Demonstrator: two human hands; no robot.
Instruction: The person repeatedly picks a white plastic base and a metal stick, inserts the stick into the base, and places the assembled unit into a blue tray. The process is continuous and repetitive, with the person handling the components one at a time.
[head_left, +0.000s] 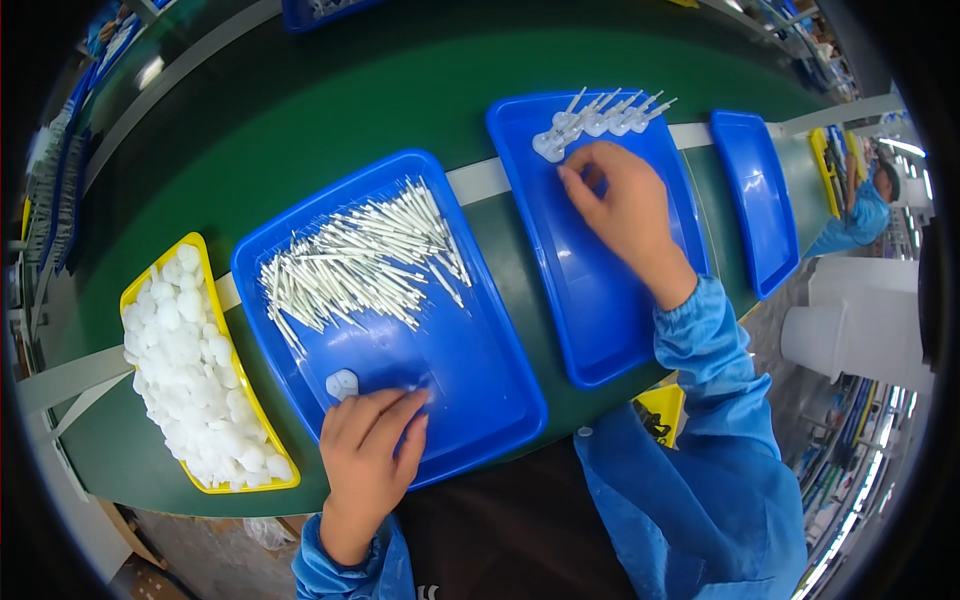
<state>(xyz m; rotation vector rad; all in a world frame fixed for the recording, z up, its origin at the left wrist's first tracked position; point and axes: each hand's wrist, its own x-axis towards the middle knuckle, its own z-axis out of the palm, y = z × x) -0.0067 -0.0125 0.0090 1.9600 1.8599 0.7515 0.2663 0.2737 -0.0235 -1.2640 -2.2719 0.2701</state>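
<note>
My right hand [625,210] is over the middle blue tray [590,330], thumb and forefinger curled into a pinch at the edge of a rounded white plastic piece [549,148]. That piece is at the near end of a row of similar pieces [598,122], with thin pale sticks standing up from them. My left hand [368,445] hovers low over the left blue tray [440,350], fingers bent and the thumb apart from them. Just beyond its knuckles lies a white rounded piece [342,384]. A small pale blur shows at its forefinger tip. Many thin white sticks [350,262] fill that tray's far part.
A yellow tray [197,245] heaped with white rounded pieces [190,370] stands at the left. Another blue tray [755,200] lies to the right on the green table [400,95]. Farther right is a person in blue [865,215]. A yellow bin [660,405] shows by my right arm.
</note>
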